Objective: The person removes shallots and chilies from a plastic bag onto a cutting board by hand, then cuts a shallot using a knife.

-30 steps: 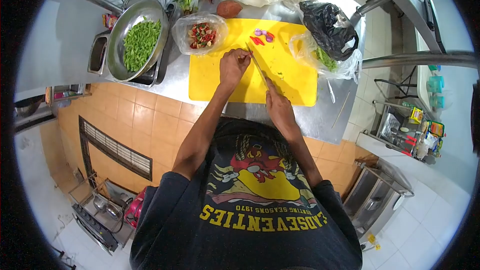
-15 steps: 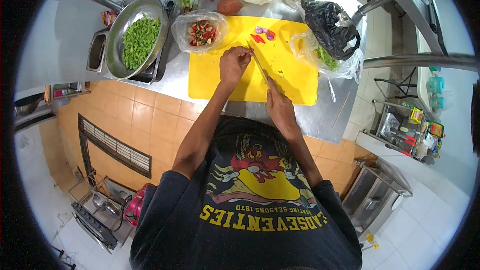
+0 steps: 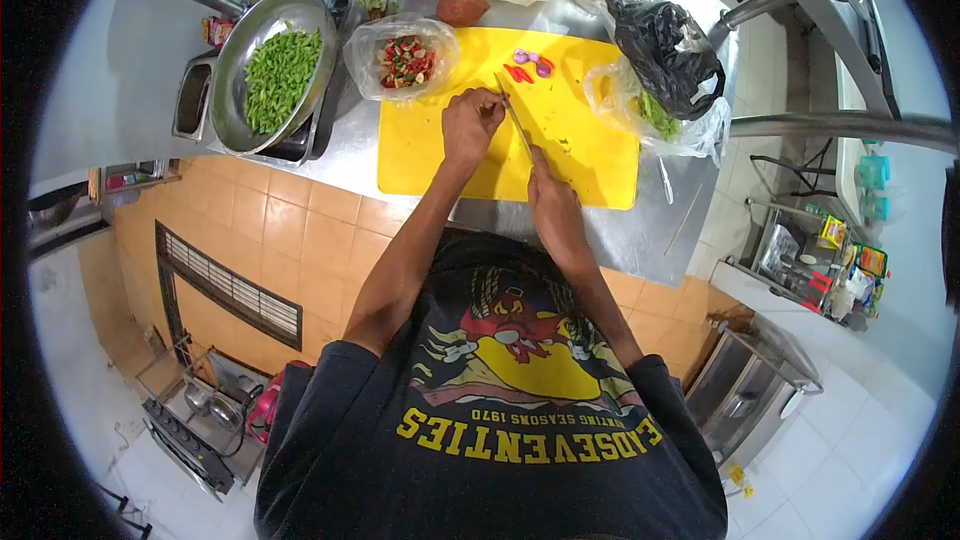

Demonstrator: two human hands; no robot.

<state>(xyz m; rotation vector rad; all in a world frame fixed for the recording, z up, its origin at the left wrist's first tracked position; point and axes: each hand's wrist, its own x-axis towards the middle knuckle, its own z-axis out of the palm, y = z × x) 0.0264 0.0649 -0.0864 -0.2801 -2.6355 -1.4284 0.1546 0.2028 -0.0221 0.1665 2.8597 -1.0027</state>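
My right hand point(image 3: 554, 202) is wrapped round the handle of a knife point(image 3: 515, 117), whose blade points away from me over the yellow cutting board point(image 3: 600, 165). My left hand point(image 3: 472, 126) is closed beside the blade, its fingertips pinched together near the upper part of the knife. Whatever lies in that pinch is too small to make out. Beyond the knife tip are pieces of red chilli point(image 3: 518, 73) and some peeled shallots point(image 3: 543, 67). Small green scraps point(image 3: 565, 145) lie right of the blade.
Left of the board, a wide metal pan point(image 3: 228, 105) holds cut green vegetables. A plastic bag of chopped chilli and garlic point(image 3: 405, 65) overlaps the board's far-left corner. A brown tuber point(image 3: 462, 8) lies behind. Black point(image 3: 665, 55) and clear plastic bags crowd the right; a metal rail point(image 3: 830, 127) runs beyond.
My right hand and the knife have shifted slightly forward and left. My left hand stays pinched in nearly the same place by the blade.
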